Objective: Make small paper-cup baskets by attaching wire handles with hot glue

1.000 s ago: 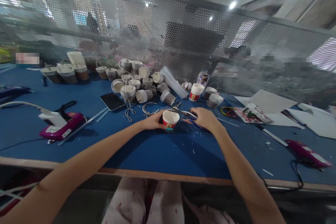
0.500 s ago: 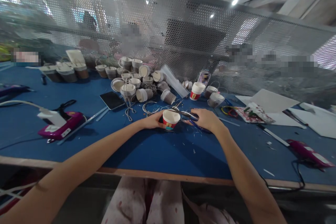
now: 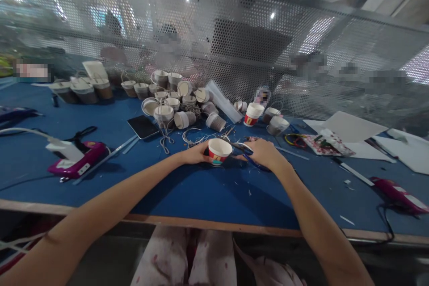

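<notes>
A small red-and-white paper cup stands upright on the blue table in front of me. My left hand is wrapped round its left side. My right hand is closed on scissors with blue handles, whose blades reach over the cup's right rim. Small white cuttings lie on the table around the cup.
A heap of paper cups with string handles lies behind, with a phone beside it. A stack of red-and-white cups stands at right. Pink glue guns sit at left and right. Papers lie far right. A perforated metal screen backs the table.
The cup has tipped slightly, its opening now facing me more. Both hands stay at the cup; the view has shifted a little.
</notes>
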The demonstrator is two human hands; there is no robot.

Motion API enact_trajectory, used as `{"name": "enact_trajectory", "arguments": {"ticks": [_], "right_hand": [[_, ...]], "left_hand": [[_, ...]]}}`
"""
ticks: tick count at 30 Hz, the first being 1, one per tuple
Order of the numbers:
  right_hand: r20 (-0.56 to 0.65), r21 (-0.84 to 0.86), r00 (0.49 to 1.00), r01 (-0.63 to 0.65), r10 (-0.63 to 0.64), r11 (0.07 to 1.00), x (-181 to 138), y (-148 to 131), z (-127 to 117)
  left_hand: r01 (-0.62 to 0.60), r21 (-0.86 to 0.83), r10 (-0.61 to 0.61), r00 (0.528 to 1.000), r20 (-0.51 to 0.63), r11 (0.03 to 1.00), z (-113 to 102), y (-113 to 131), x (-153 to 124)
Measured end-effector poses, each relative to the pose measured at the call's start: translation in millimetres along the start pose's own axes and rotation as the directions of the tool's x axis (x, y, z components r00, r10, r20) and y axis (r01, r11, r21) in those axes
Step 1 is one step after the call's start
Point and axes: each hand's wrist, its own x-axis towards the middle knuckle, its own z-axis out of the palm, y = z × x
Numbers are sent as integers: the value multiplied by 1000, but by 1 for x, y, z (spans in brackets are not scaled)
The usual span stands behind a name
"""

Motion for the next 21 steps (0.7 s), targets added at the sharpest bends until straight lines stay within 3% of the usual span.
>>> {"name": "enact_trajectory", "arguments": {"ticks": [7,11,21], "right_hand": [[-42,136,998,-43,49,990,5,8,2],[-62,104,997,-43,49,994,5,8,2],[-54,26,998,-11,12,1000,0,6,-1]], "left_hand": [[-31,159,35,999,-17,987,-1,7,-3],[-61,237,85,992,-95,970,2,8,-3],[-63,99,63,998,0,993,2,5,-1]]}}
